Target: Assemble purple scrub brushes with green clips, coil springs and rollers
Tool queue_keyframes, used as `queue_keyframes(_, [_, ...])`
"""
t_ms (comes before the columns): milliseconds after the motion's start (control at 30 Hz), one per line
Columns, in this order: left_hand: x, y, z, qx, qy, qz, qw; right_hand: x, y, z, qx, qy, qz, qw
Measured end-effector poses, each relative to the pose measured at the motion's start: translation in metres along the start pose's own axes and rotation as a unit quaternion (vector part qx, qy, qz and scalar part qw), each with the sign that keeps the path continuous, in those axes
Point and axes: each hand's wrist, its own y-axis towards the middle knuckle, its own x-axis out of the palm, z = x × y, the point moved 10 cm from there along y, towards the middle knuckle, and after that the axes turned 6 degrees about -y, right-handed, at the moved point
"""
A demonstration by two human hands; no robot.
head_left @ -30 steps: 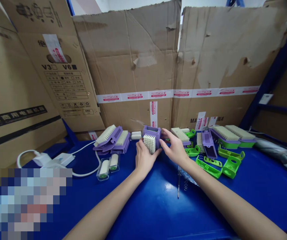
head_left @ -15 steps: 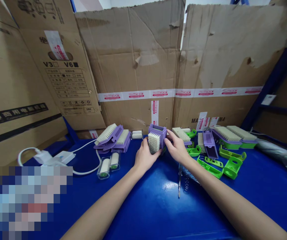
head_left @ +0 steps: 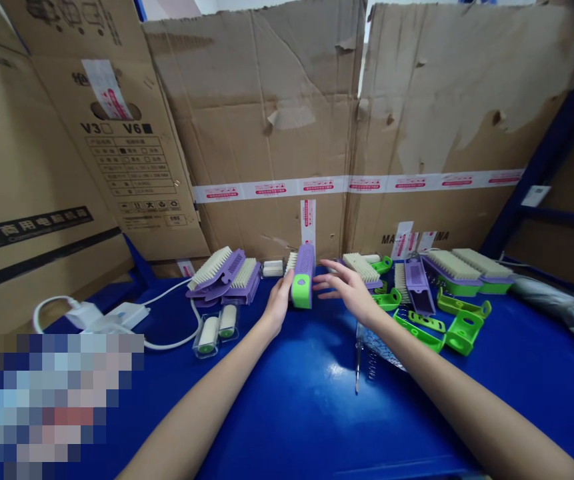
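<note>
My left hand (head_left: 277, 301) grips a purple and green brush (head_left: 303, 277) by its bristle side, holding it upright above the blue table. Its pale bristles face left, and the green end with a round purple button points toward me. Just right of the brush, my right hand (head_left: 344, 288) is apart from it with fingers spread, holding nothing. Behind that hand lies another bristle brush (head_left: 361, 268). A screwdriver (head_left: 359, 363) and a metal spring (head_left: 372, 367) rest on the table below my right wrist.
Purple brush parts (head_left: 224, 273) and two clear cases with white rollers (head_left: 209, 335) lie left. Green plastic parts (head_left: 464, 332) and more brushes (head_left: 451, 267) spread right. A white power strip with cable (head_left: 127, 313) sits left. Cardboard (head_left: 267, 147) walls the back.
The brush has turned in my left hand, so its green end and purple side now face me and the right. My right hand has let go and opened its fingers.
</note>
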Motion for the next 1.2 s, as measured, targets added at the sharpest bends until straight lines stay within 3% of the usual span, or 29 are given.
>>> queue_keyframes(300, [0.007,-0.002,0.006,0.008,-0.001,-0.059,0.998,-0.007,0.002,0.001,-0.015,-0.028,0.015,0.999])
queue_keyframes(533, [0.019,-0.012,0.022,0.1,0.102,-0.059,0.988,-0.009,0.004,0.004,-0.02,-0.054,0.018,0.998])
queue_keyframes(667, [0.014,-0.02,0.041,0.233,0.248,0.005,0.94,-0.009,0.004,0.002,-0.038,-0.075,0.013,0.996])
queue_keyframes(800, [0.017,-0.035,0.058,0.341,0.302,0.027,0.89,-0.007,0.001,-0.008,-0.068,-0.049,0.005,0.996])
queue_keyframes(1200, [0.022,-0.035,0.056,0.306,0.304,-0.01,0.902,-0.002,-0.007,-0.022,-0.121,-0.119,-0.001,0.986])
